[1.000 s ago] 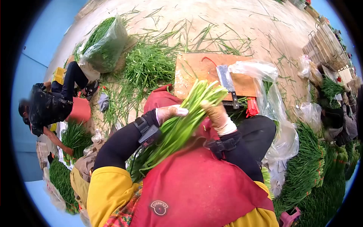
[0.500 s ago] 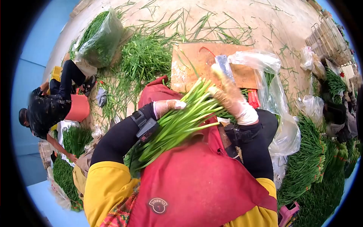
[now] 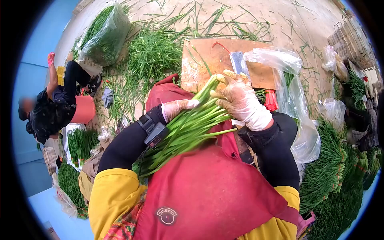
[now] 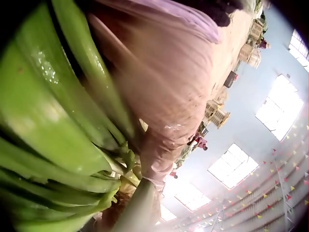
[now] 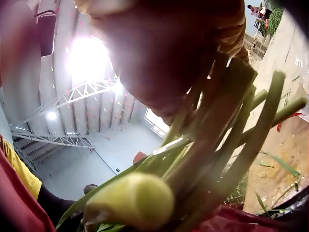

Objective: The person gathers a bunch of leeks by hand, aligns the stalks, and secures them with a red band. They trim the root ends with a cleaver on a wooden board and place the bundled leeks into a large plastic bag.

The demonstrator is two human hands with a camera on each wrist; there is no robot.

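A loose bunch of garlic chives, long and green with pale stalk ends, lies slantwise over the red apron. My gloved left hand grips it from the left, thumb laid over the stalks. In the left wrist view broad wet leaves fill the left side beside the thin glove. At the pale upper ends is my right hand, in a whitish glove, with bent fingers pinching some stalks. The right wrist view shows cut stalk ends fanning out under that hand; its fingertips are hidden there.
Ahead stands an orange-brown board with a cleaver, plastic bags and red ties. Loose greens are heaped on the floor. Banded bundles lie at right. Another person sits at left.
My right hand moved away from the stalk ends to the right, then came back to them. The left hand kept its grip. The person at left has raised an arm.
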